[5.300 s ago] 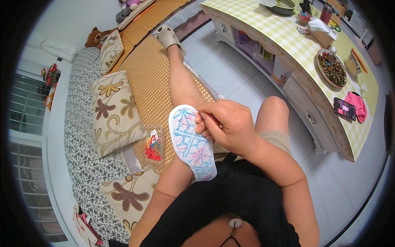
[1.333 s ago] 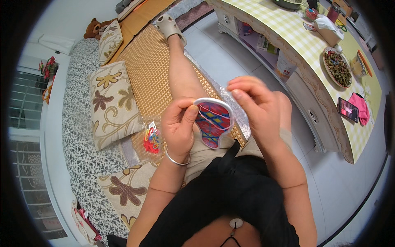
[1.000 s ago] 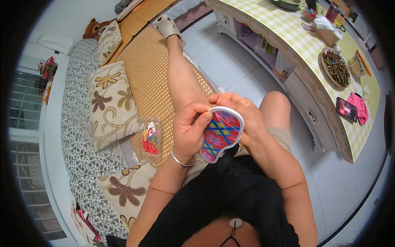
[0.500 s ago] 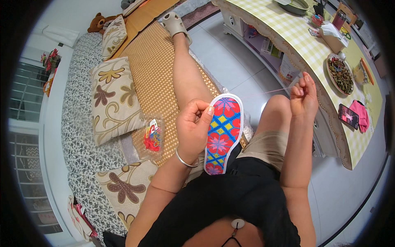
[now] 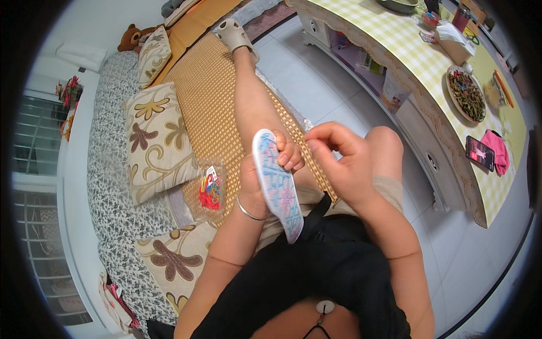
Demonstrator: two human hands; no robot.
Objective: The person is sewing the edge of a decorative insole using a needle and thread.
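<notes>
My left hand point(image 5: 289, 153) is closed round a shoe insole point(image 5: 278, 186) with a white edge, held upright above my lap. Its back faces up, covered in pale blue and pink stitching. To the right of it, my right hand point(image 5: 344, 161) pinches thumb and forefinger together close to the insole's upper part. A fine thread runs from the insole to those fingertips; whether a needle is among them I cannot tell. A bracelet point(image 5: 252, 211) circles my left wrist.
A clear bag of colourful thread point(image 5: 209, 189) lies on the woven mat point(image 5: 197, 90), beside flowered cushions point(image 5: 158, 138). At the right, a table with a checked cloth point(image 5: 395, 42) bears a plate of food point(image 5: 466, 93), a phone point(image 5: 479, 153) and a pink cloth point(image 5: 495, 152).
The insole has been turned from its bright patterned face to its paler back. My right hand has come from far right, where it held the thread taut, in close to the insole.
</notes>
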